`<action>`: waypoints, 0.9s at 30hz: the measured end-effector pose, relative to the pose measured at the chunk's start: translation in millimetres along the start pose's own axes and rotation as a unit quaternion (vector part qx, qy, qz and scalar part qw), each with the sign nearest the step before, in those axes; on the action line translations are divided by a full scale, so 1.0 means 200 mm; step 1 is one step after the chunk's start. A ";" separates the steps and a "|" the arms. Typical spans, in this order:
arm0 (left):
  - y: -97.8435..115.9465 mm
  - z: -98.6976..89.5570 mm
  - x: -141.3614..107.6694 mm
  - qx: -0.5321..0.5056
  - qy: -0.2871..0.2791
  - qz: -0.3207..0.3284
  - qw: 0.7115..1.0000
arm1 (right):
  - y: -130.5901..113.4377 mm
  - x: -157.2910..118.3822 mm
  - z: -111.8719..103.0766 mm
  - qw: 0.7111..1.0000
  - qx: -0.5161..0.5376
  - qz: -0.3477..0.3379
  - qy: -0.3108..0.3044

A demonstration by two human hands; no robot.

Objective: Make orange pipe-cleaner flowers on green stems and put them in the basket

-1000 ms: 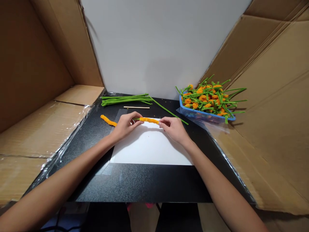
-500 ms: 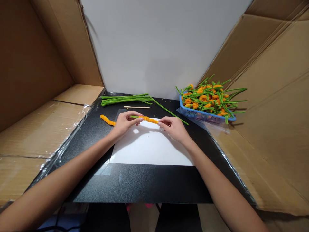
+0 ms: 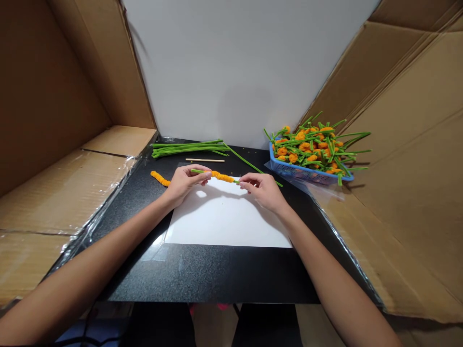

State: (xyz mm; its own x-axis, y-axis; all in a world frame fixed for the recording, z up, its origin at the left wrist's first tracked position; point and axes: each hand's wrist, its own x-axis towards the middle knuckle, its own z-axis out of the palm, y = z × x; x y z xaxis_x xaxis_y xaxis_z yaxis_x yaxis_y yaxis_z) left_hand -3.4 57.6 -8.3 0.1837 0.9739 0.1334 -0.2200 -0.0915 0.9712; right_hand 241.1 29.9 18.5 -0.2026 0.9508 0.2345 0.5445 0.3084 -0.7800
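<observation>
Presently, left hand: the bare left hand (image 3: 183,184) is closed in a pinch, thumb and fingers gripping the left end of an orange fuzzy coil (image 3: 222,177).
Right hand: the bare right hand (image 3: 263,191) is closed too, its fingertips pinching the short end of a slim green fuzzy stem (image 3: 197,170) that pokes out to the right of the coil.
Coil and stem: the coil sits around the stem, bumpy along its length and tilted slightly down to the right; both are held between the hands, over the far part of a white paper sheet (image 3: 227,221). More of the stem shows at the left, by the fingers.
Black speckled table: the sheet lies flat on the black speckled table (image 3: 217,274).
Left of the sheet: a second orange coil (image 3: 159,178) lies on the table near the left wrist; whether they touch is hard to tell.
Beyond the hands: a bundle of green fuzzy stems (image 3: 188,148) lies near the pale wall (image 3: 253,62), with a thin light wooden stick (image 3: 205,160) just in front and a single long green stem (image 3: 249,162) slanting down to the right.
Far right: a blue plastic basket (image 3: 307,172) is heaped with orange-and-green fuzzy pieces (image 3: 311,144), several stems jutting past its rim.
</observation>
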 end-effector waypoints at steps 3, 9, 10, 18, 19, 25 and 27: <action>0.00 0.00 -0.01 -0.005 -0.008 -0.007 1.000 | -0.01 0.00 -0.01 1.000 0.003 0.010 0.006; 0.02 -0.01 -0.01 0.040 -0.019 0.019 0.999 | -0.01 -0.01 -0.01 0.998 -0.048 -0.016 0.026; 0.02 -0.01 -0.01 0.052 -0.021 0.024 0.998 | -0.01 -0.01 -0.01 0.998 -0.054 -0.018 0.032; 0.03 0.00 -0.02 0.078 -0.050 0.028 0.995 | 0.01 -0.01 -0.01 0.999 -0.009 -0.029 0.039; 0.03 0.00 -0.02 0.079 -0.052 0.030 0.995 | 0.01 -0.01 -0.01 0.999 -0.006 -0.027 0.039; 0.03 0.02 -0.03 0.061 -0.039 0.037 0.997 | 0.00 -0.01 0.02 0.999 0.003 -0.016 0.037; 0.03 0.02 -0.03 0.064 -0.037 0.040 0.996 | -0.01 -0.01 0.03 0.999 0.000 -0.014 0.033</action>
State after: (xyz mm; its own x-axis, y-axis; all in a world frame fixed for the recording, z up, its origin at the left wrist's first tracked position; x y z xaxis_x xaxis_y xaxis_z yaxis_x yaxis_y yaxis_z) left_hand -2.7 49.9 -2.5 0.2419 0.9447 0.2215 -0.1137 -0.1991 0.9734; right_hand 235.7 26.2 16.1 -0.1641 0.9416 0.2940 0.5397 0.3352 -0.7723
